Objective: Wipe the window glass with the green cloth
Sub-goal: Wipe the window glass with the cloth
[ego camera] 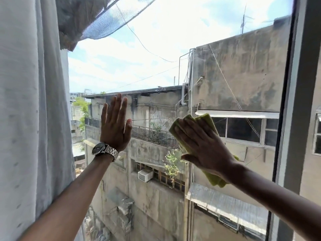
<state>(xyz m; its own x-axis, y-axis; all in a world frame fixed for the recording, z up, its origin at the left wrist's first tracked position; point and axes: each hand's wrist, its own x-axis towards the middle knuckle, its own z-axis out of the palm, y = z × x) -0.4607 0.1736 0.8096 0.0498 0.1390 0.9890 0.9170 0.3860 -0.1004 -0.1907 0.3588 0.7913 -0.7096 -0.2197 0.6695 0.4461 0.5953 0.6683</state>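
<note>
Green cloth [206, 120], folded, is pinned flat against the window glass [156, 49] under the right hand [203, 145], right of centre in the pane, at mid height. Cloth edges show above the fingertips and below the wrist; the rest is hidden by the palm.

Right-hand fingers: extended and slightly spread, pressing the cloth to the pane rather than curled round it. No pinch is seen.

Left hand [115, 126]: empty, fingers straight and together, palm turned to the glass left of centre. Whether it actually touches the pane cannot be told. A metal watch [104, 149] is worn on that wrist.

Surroundings: pale curtain [31, 110] hanging at the left edge; grey window frame [298, 101] at the right. Weathered buildings are seen through the glass.

Step judged in hand: wiping stroke, mid-pane. No smears can be made out, so progress cannot be gauged.

Notes on doing it well:
- Pressure is best spread evenly across the flat palm, so the whole folded face bears on the glass.
- Strokes should be overlapped and carried out to the frame, where dirt tends to collect.
- The area under the left palm is likely to be marked and should be gone over last.
- The curtain should be kept clear of the cloth's path.
</note>
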